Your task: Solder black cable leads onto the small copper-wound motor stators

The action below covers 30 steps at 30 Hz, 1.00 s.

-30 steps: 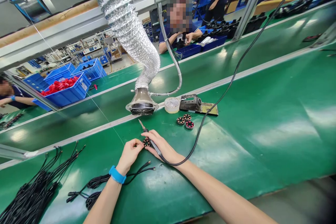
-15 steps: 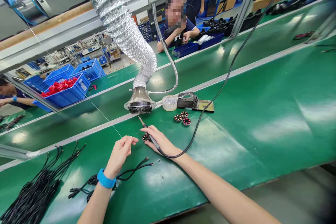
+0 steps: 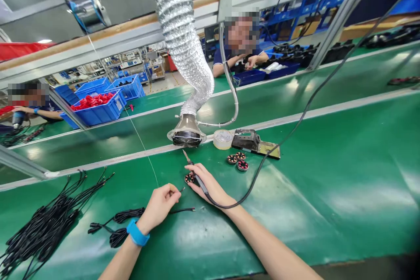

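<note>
Cable end, thin and black point(image 3: 183, 189), is pinched in the left hand point(image 3: 159, 207); the right hand point(image 3: 211, 188) grips a slim dark-handled soldering iron point(image 3: 201, 183) and a round black-and-copper coil point(image 3: 189, 178) over the green worktop point(image 3: 315, 179). Beyond these lie three similar round coils point(image 3: 243, 165).

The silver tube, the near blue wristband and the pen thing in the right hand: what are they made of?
The silver tube looks like thin metal foil, shiny and crinkled between its ridges. The blue wristband, fairly matte and evenly coloured, could be rubber or fabric. The pen thing has a dull, brownish, tapered tip, probably metal; its smooth, dark handle could be plastic or rubber.
</note>
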### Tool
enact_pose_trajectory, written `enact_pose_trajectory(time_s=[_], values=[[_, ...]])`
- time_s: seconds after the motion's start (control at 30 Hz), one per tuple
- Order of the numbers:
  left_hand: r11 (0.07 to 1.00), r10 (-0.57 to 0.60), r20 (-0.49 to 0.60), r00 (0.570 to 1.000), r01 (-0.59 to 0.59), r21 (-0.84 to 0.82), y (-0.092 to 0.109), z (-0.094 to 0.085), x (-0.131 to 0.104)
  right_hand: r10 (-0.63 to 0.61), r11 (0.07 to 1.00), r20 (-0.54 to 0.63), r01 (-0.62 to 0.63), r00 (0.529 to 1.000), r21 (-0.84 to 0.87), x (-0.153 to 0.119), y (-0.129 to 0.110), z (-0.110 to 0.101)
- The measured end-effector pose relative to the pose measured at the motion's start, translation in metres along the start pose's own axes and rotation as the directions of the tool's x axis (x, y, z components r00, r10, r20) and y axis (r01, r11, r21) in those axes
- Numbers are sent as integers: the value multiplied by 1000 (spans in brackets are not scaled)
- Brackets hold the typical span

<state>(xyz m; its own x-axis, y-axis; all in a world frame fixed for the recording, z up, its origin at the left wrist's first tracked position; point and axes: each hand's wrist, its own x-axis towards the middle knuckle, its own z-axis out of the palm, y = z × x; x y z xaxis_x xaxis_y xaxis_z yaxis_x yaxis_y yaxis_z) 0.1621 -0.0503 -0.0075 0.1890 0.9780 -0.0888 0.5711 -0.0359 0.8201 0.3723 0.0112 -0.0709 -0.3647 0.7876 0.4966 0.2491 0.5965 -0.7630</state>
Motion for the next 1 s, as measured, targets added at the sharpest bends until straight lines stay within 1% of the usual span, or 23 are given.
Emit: enact_pose_trajectory(time_s=[0.07,0.1,0.13,0.2,0.3,0.4,0.5,0.6,0.73,0.83,0.93,1.0], values=[[992,13,-81,997,-22,-123,4,-9,10,-16,1000,13,16,1000,27,-1,-2,2],[989,24,-125,992,-42,-144,6,-13,16,-23,999,19,22,1000,40,-1,-3,3],[989,37,-157,987,-59,-138,9,-16,21,-27,998,20,25,999,54,-1,-5,3],[992,64,-174,983,-81,-96,13,-17,29,-20,996,-5,20,1000,84,0,-9,4],[994,83,-145,986,-93,-59,14,-10,34,19,987,-105,-1,994,162,4,-16,5],[994,87,-104,991,-94,-60,11,1,33,59,970,-194,-11,979,241,6,-21,7],[993,90,-58,994,-94,-74,8,9,30,96,959,-223,-30,970,283,6,-24,9],[993,80,-40,996,-84,-88,5,13,29,127,954,-226,-57,966,294,5,-25,11],[985,85,-119,989,-102,-140,2,20,29,163,943,-213,-89,963,321,1,-24,13],[958,82,-178,981,-127,-259,0,27,31,200,925,-197,-119,960,360,-2,-20,15],[925,33,-217,976,-112,-364,-4,31,33,245,908,-181,-160,952,388,-4,-18,16],[915,3,-224,975,-93,-392,-7,31,35,236,925,-187,-162,954,343,-4,-20,16]])
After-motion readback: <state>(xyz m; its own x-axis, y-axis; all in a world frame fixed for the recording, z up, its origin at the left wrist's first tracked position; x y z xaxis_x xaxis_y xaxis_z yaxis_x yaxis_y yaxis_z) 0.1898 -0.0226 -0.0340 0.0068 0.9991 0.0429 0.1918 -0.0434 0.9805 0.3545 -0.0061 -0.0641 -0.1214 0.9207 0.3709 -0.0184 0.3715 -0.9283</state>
